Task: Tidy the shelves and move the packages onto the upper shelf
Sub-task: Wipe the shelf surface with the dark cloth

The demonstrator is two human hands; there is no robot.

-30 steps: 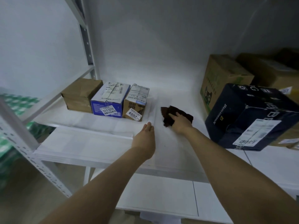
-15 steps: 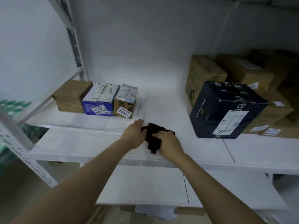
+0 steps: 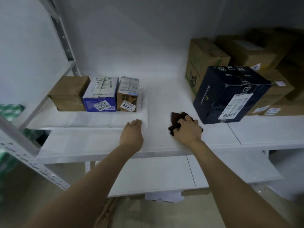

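Note:
My right hand (image 3: 187,130) grips a dark brown cloth (image 3: 174,120) and presses it on the white upper shelf (image 3: 164,99), just left of a large dark blue box (image 3: 230,94). My left hand (image 3: 132,132) rests flat, fingers straight, on the shelf near the edge of a white sheet. Three small packages stand in a row at the left: a plain brown box (image 3: 69,92), a blue and white box (image 3: 101,94) and a brown box labelled 2009 (image 3: 127,94).
Several brown cartons (image 3: 246,53) are stacked at the back right behind the dark blue box. A lower white shelf (image 3: 156,175) sticks out below. A grey perforated metal upright (image 3: 32,163) runs across the left foreground. Something with a green pattern (image 3: 9,111) lies beyond the left frame.
My right hand has slid the cloth to the right along the shelf, toward the dark blue box. My left hand has parted from the cloth and stays flat on the shelf.

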